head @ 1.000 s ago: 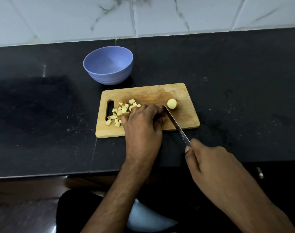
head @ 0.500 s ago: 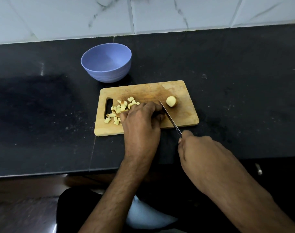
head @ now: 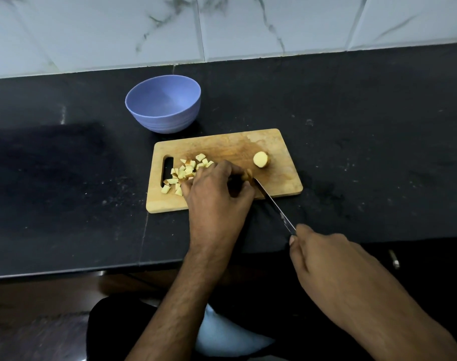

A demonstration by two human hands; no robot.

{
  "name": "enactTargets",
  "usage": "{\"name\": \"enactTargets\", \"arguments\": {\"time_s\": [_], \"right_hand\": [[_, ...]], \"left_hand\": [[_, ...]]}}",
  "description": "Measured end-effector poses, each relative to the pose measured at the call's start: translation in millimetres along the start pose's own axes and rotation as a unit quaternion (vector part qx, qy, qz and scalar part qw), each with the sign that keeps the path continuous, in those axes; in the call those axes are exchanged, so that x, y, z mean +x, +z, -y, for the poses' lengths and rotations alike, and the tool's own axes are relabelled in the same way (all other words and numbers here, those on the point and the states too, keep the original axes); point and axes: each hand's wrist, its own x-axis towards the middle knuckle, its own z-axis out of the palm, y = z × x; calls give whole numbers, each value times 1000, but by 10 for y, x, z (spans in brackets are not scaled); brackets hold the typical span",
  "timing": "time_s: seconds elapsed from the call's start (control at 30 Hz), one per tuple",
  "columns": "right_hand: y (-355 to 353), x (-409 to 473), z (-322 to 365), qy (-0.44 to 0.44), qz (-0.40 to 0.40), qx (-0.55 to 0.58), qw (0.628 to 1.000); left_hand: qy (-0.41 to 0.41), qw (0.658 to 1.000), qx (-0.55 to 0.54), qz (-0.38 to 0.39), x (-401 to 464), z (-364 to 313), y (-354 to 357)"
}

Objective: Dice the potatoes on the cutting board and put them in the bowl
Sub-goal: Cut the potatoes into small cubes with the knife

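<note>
Head view: a wooden board (head: pixel 222 149) lies on the black surface (head: pixel 352 126), with the bowl (head: pixel 163 105) just behind its left end, holding nothing. The left hand (head: pixel 217 194) rests on the board, fingers curled round a small potato piece (head: pixel 248 174) at its fingertips. The right hand (head: pixel 323 256) grips the knife (head: pixel 274 205) by the handle — the blade slants up to the held piece, its tip hidden behind it. Dice (head: pixel 185 170) lie heaped near the board's slot; a potato end (head: pixel 260 159) sits apart, toward the right.
</note>
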Motion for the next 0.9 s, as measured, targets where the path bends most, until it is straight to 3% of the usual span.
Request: {"name": "enactTargets", "arguments": {"time_s": [0.33,0.9], "right_hand": [[-24,-8,93,-27,-59,37,997],[-9,96,225,-26,-9,17,999]], "left_hand": [[5,1000,14,12,-41,54,-43],[53,996,72,-3,-39,45,-7]]}}
